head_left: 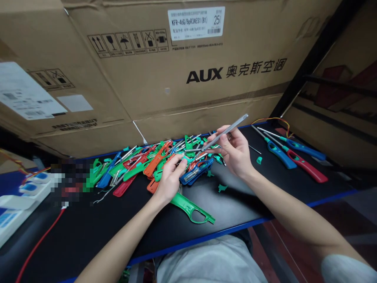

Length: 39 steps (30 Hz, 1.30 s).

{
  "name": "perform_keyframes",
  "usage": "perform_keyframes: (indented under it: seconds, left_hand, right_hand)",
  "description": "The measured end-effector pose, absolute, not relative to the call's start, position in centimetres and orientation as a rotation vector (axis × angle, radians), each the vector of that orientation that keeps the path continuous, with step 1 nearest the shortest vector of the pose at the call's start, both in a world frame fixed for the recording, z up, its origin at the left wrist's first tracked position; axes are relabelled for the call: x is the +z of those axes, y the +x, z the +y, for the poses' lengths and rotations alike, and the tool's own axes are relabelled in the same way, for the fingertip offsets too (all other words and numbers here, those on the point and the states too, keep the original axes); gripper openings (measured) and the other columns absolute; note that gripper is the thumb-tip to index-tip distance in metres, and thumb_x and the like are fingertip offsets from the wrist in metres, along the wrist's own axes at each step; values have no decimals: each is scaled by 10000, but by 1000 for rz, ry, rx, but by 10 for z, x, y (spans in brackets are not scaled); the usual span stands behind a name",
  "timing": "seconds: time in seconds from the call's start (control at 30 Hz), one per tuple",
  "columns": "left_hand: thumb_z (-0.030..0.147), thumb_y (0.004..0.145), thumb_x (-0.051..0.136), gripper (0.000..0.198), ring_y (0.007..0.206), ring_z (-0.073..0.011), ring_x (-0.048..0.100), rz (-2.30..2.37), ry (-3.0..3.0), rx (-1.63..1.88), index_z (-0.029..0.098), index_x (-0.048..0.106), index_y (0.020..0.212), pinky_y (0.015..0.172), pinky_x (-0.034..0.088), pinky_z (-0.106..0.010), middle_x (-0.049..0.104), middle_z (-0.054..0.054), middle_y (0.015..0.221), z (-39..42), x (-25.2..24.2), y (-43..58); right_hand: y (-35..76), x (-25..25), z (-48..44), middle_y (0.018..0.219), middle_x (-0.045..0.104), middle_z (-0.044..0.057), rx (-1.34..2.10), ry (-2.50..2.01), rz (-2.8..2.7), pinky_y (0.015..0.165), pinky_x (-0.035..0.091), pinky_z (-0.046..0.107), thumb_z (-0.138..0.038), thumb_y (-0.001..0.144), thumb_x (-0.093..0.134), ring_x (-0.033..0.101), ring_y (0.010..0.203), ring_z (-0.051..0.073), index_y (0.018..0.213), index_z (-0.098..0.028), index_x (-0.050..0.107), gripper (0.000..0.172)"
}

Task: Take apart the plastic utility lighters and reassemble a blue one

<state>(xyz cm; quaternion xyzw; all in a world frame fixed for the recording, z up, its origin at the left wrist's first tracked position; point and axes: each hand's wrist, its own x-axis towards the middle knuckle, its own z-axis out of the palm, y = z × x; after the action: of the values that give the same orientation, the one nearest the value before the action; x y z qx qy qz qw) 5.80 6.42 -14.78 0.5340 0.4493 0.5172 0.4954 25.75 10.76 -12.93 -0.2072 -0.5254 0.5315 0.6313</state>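
Grip, left hand (169,179): fingers bent down onto the pile (141,165) of coloured plastic shells and metal parts at mid tabletop (88,224). Whether they close on a piece cannot be told.
Power strip (26,192): far left edge, with a red cable running toward the front edge.
Shell (193,208), green: flat by the front edge, partly under the left wrist.
Grip, right hand (232,151): closed on a tube (226,131). Thumb and fingertips pinch its lower end above the pile's right side, and the free end slants up and right.
Clips (259,160), green, small: loose on bare tabletop beside the right hand.
Lighters (291,153), three, blue and red: side by side near the back right corner.
Box (206,98), cardboard: along the back edge.
Risk: the pinch sits at one end only, so the tube may tip or slip into the pile. A forearm sweep could push the shell or clips off the front edge.
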Motion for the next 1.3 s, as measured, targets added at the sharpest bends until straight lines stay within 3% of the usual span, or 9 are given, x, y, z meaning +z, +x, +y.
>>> perform_keyframes:
  seconds: [0.1,0.27,0.37,0.47,0.7,0.87,1.1,1.2,1.3]
  left_hand:
    - [543,833,713,381,576,-89,419,1136,1351,1245,179,601,818,568,342,-230,480,45,630,66,-149,55]
    - [530,891,665,402,666,-144,623,1119,1412,1201,179,619,1082,608,440,-240,683,-17,754,66,-150,50]
    - [513,892,676,382,681,-136,632,1126,1431,1173,179,641,1074,624,471,-232,689,-26,801,67,-151,47]
    - [456,794,797,356,722,-126,621,1118,1402,1151,169,678,967,646,492,-224,676,-32,883,68,-150,43]
    - [342,667,899,376,746,-107,606,1008,1106,1063,144,770,960,669,478,-205,675,-30,839,71,-145,37]
    - [326,642,926,366,712,-127,678,964,938,1041,146,768,920,684,547,-236,649,-5,797,71,-143,35]
    - [356,695,905,386,451,-42,506,949,958,1084,148,713,957,482,521,-212,581,47,676,69,-142,41]
    - [393,705,902,413,411,-18,433,952,901,1101,164,672,960,408,445,-177,596,42,687,67,-139,44]
    - [509,785,818,435,430,-35,452,920,852,1098,152,668,983,412,454,-189,600,18,697,68,-137,44]
  right_hand:
    - [257,-131,108,997,717,25,1212,-472,-1216,799,680,335,-443,925,730,730,997,185,1093,-228,560,321]
    - [257,-131,107,993,710,24,1212,-472,-1245,778,681,340,-448,935,719,733,948,180,1090,-230,568,307]
    - [257,-131,106,985,705,25,1219,-468,-1253,764,682,349,-437,943,711,733,928,182,1086,-234,586,279]
    - [257,-131,106,989,705,28,1225,-486,-1256,767,683,366,-447,933,721,730,932,188,1075,-237,594,285]
    - [258,-133,108,1009,704,32,1221,-483,-1254,773,676,354,-443,939,717,726,950,184,1096,-234,598,287]
    - [258,-135,109,989,708,30,1231,-490,-1266,795,674,371,-442,933,723,728,929,185,1086,-229,600,289]
    - [257,-137,110,978,707,29,1233,-506,-1271,772,670,360,-449,926,729,727,903,182,1080,-228,598,300]
    - [256,-137,110,970,705,27,1244,-504,-1278,745,666,351,-453,926,727,730,873,178,1082,-230,597,302]
    - [256,-137,110,966,702,27,1249,-520,-1280,732,662,338,-474,921,726,729,880,178,1085,-233,592,321]
